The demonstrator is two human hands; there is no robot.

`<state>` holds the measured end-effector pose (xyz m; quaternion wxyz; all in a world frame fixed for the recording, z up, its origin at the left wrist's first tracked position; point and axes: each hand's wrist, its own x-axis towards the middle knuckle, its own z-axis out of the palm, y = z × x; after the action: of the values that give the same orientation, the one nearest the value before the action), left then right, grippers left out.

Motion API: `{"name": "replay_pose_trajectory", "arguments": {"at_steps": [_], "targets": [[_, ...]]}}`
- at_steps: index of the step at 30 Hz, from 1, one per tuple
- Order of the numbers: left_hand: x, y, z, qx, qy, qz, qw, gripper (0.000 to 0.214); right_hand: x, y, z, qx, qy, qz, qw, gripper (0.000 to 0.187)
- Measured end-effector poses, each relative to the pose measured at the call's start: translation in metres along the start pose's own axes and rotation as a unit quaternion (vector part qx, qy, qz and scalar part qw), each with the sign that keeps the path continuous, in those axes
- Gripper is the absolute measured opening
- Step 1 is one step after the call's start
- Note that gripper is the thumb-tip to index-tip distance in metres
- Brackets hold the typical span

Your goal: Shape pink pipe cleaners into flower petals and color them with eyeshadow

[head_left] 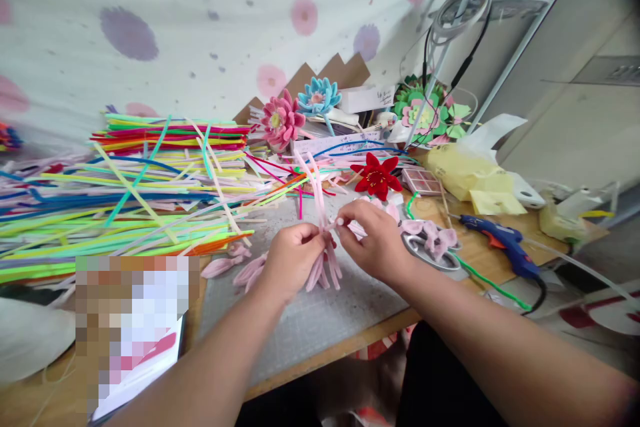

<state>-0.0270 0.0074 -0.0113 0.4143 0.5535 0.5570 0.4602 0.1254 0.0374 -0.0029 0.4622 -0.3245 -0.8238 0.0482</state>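
Observation:
A bundle of pale pink pipe cleaners (319, 197) stands upright over the grey cutting mat (235, 340), its lower ends fanning out beneath my fingers. My left hand (295, 257) is closed around the middle of the bundle. With thumb and forefinger, my right hand (373, 237) pinches a short pink end at the bundle's side. Looped pink pipe-cleaner petals (250, 272) lie on the mat left of my left hand. More pink loops (433, 240) rest on scissors (425, 257) beside my right wrist.
Piles of coloured pipe cleaners (140, 193) cover the table's left side. A blue glue gun (505, 243) lies at the right. Behind my hands are a red flower (377, 177), a pink flower (283, 120) and a blue flower (320, 97). A blurred-out screen (145, 340) sits front left.

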Motion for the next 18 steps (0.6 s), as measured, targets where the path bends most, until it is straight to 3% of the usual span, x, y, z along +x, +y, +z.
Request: {"name": "replay_pose_trajectory", "arguments": {"at_steps": [2,5,9,12,16,18], "targets": [[-0.0006,0.0005,0.0001,0.009,-0.01,0.019,1.0,0.023,-0.0004,0.0012,0.0033,-0.026,-0.03,-0.02,0.999,0.011],[-0.001,0.0002,0.0012,-0.061,-0.033,0.008,0.998,0.023,-0.001,0.0039,0.0071,-0.008,-0.05,0.007,0.999,0.012],[-0.0011,-0.0007,0.0038,-0.192,-0.061,-0.026,0.979,0.018,-0.0007,0.0072,0.0073,0.103,-0.026,0.063,0.992,0.011],[-0.0021,-0.0002,0.0046,-0.215,-0.081,-0.024,0.973,0.017,-0.0002,0.0088,0.0047,0.204,-0.073,0.109,0.97,0.009],[-0.0018,0.0017,0.0025,-0.218,-0.07,-0.017,0.973,0.016,-0.0007,0.0095,0.0023,0.212,-0.1,0.131,0.963,0.003],[0.0001,0.0024,0.0007,-0.271,-0.052,-0.032,0.961,0.012,-0.001,0.0081,0.0026,0.225,-0.1,0.144,0.958,0.001]]}}
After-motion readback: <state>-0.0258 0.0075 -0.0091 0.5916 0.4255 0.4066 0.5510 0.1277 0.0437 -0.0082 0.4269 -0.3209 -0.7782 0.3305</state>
